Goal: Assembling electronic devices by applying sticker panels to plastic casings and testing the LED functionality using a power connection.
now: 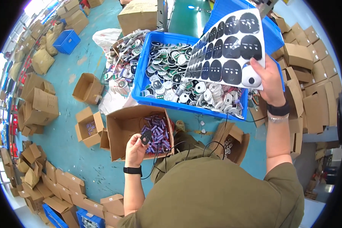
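My left hand (135, 152) pinches a small black rounded sticker (146, 136) with holes in it, above an open cardboard box (122, 121) of purple cylindrical cells (158, 131). Raised at the right, my right hand (270, 83) grips the edge of a white sheet (223, 84) bearing rows of black rounded stickers, its thumb lying on the front. Near that thumb, one spot on the sheet is white with a black dot. Below and left of the sheet stands a blue bin (171, 102), filled with white round parts (182, 59) and green circuit boards. The sheet hides some of the bin.
A pile of loose parts (121, 64) lies left of the bin. Smaller cardboard boxes (88, 88) stand on the teal floor, and more cartons (311, 91) line the right side. A black cable (186, 146) loops in front of my body.
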Tool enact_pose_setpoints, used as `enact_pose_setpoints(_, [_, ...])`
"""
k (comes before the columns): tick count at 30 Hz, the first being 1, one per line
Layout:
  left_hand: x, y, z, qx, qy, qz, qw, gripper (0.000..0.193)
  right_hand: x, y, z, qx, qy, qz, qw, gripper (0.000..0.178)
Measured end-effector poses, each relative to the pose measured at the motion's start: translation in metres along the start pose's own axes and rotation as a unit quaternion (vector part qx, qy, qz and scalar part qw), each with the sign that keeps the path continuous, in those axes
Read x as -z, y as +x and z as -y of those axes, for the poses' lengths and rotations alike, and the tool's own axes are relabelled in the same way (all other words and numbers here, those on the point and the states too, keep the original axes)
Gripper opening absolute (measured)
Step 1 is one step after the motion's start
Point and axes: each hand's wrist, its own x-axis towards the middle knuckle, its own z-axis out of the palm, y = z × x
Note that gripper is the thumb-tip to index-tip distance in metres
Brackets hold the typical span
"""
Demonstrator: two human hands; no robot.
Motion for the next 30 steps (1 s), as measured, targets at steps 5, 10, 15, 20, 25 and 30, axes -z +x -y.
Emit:
enact_pose_setpoints(5, [0.004,0.003,0.0,-0.019,-0.014,-0.015,1.0,0.013,-0.012,0.048,0.02,0.085,-0.146,0.111,0.979,0.024])
enact_pose_setpoints(10, [0.004,0.003,-0.001,-0.027,-0.015,-0.057,0.998,0.011,-0.018,0.095,0.03,0.081,-0.052,0.173,0.98,0.025])
enact_pose_setpoints(15, [0.001,0.007,0.0,-0.035,-0.024,-0.086,0.995,0.011,-0.014,0.154,-0.036,0.033,0.142,0.086,0.986,0.021])
enact_pose_setpoints(20, [0.005,0.009,0.0,-0.027,-0.014,-0.132,0.991,0.01,0.006,0.224,-0.192,-0.175,0.267,0.043,0.947,0.018])
enact_pose_setpoints(25, [-0.002,0.015,0.002,-0.029,-0.008,-0.166,0.986,0.01,0.015,0.273,-0.292,-0.213,0.19,-0.008,0.958,0.015])
enact_pose_setpoints(30, [-0.034,0.044,0.0,-0.062,0.01,-0.153,0.986,0.011,0.029,0.273,-0.29,0.052,-0.295,-0.261,0.918,0.032])
